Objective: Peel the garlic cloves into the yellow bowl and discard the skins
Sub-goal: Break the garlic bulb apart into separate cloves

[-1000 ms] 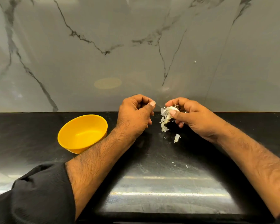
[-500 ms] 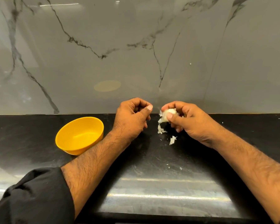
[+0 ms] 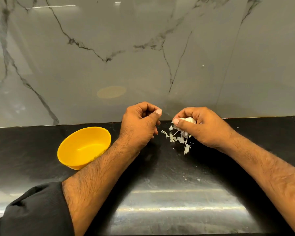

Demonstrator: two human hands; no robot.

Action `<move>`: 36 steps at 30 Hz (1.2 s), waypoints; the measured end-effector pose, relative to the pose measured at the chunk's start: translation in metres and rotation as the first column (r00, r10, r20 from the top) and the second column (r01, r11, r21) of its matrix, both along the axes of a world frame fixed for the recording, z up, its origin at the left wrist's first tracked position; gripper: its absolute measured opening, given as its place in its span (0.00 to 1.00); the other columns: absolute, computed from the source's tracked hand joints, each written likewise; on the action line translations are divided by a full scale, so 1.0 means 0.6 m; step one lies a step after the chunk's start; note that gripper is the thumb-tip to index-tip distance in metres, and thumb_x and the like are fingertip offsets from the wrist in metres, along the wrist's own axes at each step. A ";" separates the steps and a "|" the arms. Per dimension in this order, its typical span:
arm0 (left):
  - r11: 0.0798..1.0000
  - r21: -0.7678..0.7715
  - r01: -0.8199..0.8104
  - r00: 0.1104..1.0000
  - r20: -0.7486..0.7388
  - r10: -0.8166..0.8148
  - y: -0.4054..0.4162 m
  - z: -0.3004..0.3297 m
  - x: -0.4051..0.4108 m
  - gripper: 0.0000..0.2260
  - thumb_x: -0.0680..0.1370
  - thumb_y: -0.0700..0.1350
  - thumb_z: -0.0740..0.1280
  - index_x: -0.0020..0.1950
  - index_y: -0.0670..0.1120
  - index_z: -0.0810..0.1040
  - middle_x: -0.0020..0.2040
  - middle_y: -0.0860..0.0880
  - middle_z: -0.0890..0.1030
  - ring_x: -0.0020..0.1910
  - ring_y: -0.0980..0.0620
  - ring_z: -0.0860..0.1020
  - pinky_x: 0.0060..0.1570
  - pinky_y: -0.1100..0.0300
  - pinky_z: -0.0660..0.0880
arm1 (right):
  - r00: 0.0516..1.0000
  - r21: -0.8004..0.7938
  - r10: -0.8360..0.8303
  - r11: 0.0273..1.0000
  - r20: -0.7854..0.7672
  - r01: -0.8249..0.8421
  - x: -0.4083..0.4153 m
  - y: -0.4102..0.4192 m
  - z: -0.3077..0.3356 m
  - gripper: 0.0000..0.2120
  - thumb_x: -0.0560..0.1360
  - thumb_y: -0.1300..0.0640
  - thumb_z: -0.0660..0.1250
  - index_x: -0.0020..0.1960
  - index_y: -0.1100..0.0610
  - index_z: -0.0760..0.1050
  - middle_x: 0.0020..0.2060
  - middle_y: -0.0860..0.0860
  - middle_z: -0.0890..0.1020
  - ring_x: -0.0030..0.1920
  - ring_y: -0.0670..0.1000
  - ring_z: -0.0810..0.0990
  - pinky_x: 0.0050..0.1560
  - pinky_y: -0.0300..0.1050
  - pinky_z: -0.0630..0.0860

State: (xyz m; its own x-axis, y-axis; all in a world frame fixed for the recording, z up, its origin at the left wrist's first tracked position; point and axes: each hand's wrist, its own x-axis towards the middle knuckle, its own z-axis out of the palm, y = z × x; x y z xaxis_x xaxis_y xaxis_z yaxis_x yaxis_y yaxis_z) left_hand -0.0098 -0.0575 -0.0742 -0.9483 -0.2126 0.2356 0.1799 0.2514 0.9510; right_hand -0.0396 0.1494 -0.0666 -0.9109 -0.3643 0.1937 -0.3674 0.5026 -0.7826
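Head cam, kitchen counter: a person works a garlic bulb (image 3: 188,120) over a black counter (image 3: 160,184), w/ a marble wall (image 3: 143,57) behind. Right hand (image 3: 204,128) grasps the bulb, thumb laid across its front, fingers wrapped round the back; only the pale top shows between them. Left hand (image 3: 140,126) hangs just beside it, apart from the bulb, fingers curled in and thumb pressed to the forefinger. Whether a scrap of skin sits in that pinch can't be told; nothing shows.

Loose skins (image 3: 177,137) trail below the right thumb, some hanging from the bulb, others lying on the counter just under and toward the left hand; one larger flake (image 3: 187,149) lies nearer the person. Small crumbs dot the counter closer in. Yellow bowl (image 3: 83,147) sits beyond the left forearm, on its outer side, well apart from the bulb; no clove shows in the part of the bowl in view. Black sleeve (image 3: 36,210) covers the left arm up to mid-forearm.

Judgement: step in hand is stripping outer skin, early in the task. Done well, it probably means a firm but not crushing hold w/ the right hand, turning the bulb so fresh skin faces the left, which pulls from the tip down. Papery bits scatter easily, so keeping hands low over one patch should make later clean-up simpler. Cloves go leftward to the bowl, skins kept out of it.
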 end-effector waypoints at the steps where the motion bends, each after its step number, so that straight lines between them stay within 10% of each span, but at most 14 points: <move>1: 1.000 0.011 -0.003 1.000 -0.001 0.003 -0.001 0.002 0.000 0.04 0.83 0.45 0.72 0.49 0.46 0.84 0.36 0.48 0.83 0.28 0.53 0.78 0.27 0.62 0.74 | 1.000 -0.007 0.004 1.000 0.013 -0.004 -0.002 0.006 0.001 0.09 0.79 0.42 0.71 0.51 0.46 0.84 0.41 0.46 0.87 0.42 0.48 0.86 0.47 0.48 0.82; 13: 1.000 0.013 0.018 0.999 0.042 -0.018 0.003 0.006 0.004 0.04 0.81 0.46 0.74 0.48 0.47 0.84 0.39 0.45 0.85 0.29 0.53 0.79 0.30 0.59 0.76 | 0.950 -0.317 0.236 0.934 0.206 -0.163 -0.007 0.022 0.007 0.19 0.79 0.63 0.72 0.67 0.47 0.83 0.54 0.58 0.86 0.46 0.52 0.80 0.50 0.45 0.80; 29: 0.903 0.363 0.231 0.948 0.126 -0.293 0.009 0.010 0.015 0.09 0.75 0.33 0.76 0.54 0.32 0.84 0.47 0.35 0.87 0.44 0.40 0.87 0.44 0.54 0.87 | 0.981 -0.528 0.108 0.849 0.159 -0.008 -0.007 0.019 0.009 0.09 0.68 0.60 0.77 0.48 0.59 0.88 0.47 0.59 0.89 0.40 0.54 0.87 0.39 0.40 0.83; 36: 0.919 0.373 0.130 0.978 0.104 -0.180 0.014 0.011 0.016 0.05 0.74 0.30 0.77 0.48 0.33 0.83 0.44 0.36 0.87 0.41 0.41 0.88 0.42 0.54 0.87 | 0.959 -0.549 0.212 0.832 0.187 -0.077 -0.006 0.014 0.002 0.15 0.73 0.62 0.73 0.59 0.63 0.84 0.53 0.60 0.88 0.55 0.58 0.87 0.58 0.49 0.84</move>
State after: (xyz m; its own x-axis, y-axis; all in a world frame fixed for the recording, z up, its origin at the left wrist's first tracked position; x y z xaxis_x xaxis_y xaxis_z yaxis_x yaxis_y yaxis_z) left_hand -0.0005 -0.0489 -0.0674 -0.9935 -0.1069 0.0392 0.0536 -0.1360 0.9893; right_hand -0.0431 0.1578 -0.0654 -0.8982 -0.3974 0.1877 -0.1786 -0.0602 -0.9821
